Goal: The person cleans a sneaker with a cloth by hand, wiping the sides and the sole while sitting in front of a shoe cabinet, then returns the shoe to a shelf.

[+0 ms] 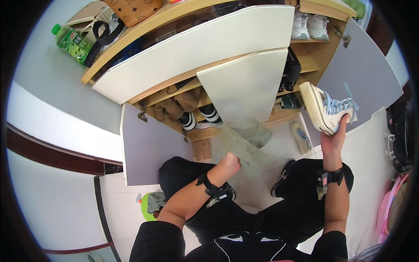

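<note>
My left hand (231,162) grips a grey-green cloth (244,147), which is blurred as if in motion. The cloth hangs over the tiled floor in front of the shoe cabinet. Raised at the right, my right hand (333,142) holds a white canvas sneaker (327,108) with light blue laces, its pale sole turned towards the left. A similar sneaker (301,137) with blue laces lies on the floor, below and left of the held one. Directly ahead is the wooden shoe cabinet with white door panels (245,85).
Cabinet doors stand open at the left (157,150) and right (356,72). Black-and-white shoes (199,118) and grey-white sneakers (309,26) sit on shelves. A green-capped bottle (72,44) and a brown bag (134,11) rest on top. A lime-green basin (147,209) holds cloth.
</note>
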Demonstrator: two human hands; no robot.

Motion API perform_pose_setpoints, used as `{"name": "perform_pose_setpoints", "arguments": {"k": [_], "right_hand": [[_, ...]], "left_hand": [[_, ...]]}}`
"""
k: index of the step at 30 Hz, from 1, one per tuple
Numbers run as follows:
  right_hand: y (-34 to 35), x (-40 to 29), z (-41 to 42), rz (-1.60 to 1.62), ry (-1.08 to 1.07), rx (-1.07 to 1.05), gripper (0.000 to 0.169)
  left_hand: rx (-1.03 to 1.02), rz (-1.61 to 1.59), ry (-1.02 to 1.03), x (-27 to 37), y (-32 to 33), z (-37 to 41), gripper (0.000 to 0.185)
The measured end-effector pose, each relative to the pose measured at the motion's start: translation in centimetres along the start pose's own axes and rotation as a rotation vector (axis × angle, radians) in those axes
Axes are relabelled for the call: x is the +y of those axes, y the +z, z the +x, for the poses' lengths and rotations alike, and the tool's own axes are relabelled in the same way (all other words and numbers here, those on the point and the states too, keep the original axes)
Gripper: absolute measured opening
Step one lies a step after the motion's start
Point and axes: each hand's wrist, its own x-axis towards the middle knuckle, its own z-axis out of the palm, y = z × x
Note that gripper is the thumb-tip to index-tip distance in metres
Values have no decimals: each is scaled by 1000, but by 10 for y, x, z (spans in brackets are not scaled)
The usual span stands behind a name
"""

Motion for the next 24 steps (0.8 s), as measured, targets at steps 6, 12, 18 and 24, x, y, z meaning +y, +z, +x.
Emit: {"name": "perform_pose_setpoints", "arguments": {"k": [6, 12, 18, 24], "right_hand": [[-12, 4, 1, -38, -23, -163, 44], [-21, -10, 2, -7, -61, -468, 43], [-6, -13, -2, 34, -25, -500, 38], [-8, -8, -4, -295, -247, -525, 49]], "left_hand": [[-64, 283, 69, -6, -13, -2, 53], [-309, -219, -232, 20, 13, -13, 57], [-369, 237, -101, 36, 54, -22, 57], [-432, 1456, 564, 42, 56, -15, 81]]}}
